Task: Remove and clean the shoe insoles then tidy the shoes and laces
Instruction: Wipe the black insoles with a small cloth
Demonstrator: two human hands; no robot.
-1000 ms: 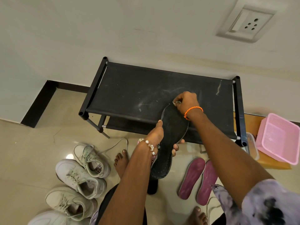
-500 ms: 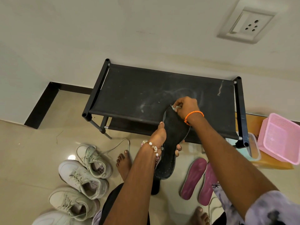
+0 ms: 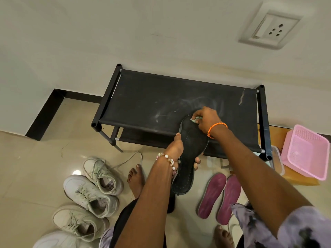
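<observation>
Since the earlier frames, little is being changed: the small pale cloth [image 3: 195,119] is being kept at the far, toe end of the black insole [image 3: 190,154], and the right hand [image 3: 207,120] is being seen only slightly shifted on it, while the left hand's hold is being kept as it was.

The cloth is being pinched in the curled fingers of the right hand and pressed onto the insole's upper face. The insole is being gripped around its middle by the left hand [image 3: 176,149], with the thumb laid over the left edge and the fingertips [image 3: 196,162] being shown under the right edge. It is being held in the air, tilted, its toe end over the near edge of the black shoe rack [image 3: 161,102] and its heel end pointed down toward the floor.

An orange thread band [image 3: 215,128] is being worn on the right wrist and a beaded bracelet [image 3: 168,159] on the left.

On the floor, two maroon insoles [image 3: 219,196] are being left side by side to the right, near a bare foot. Four pale sneakers [image 3: 91,196] are being kept in a row at the near left, one loose lace [image 3: 129,158] trailing toward the rack. A pink basket [image 3: 304,151] is being seen at the far right beside the rack.
</observation>
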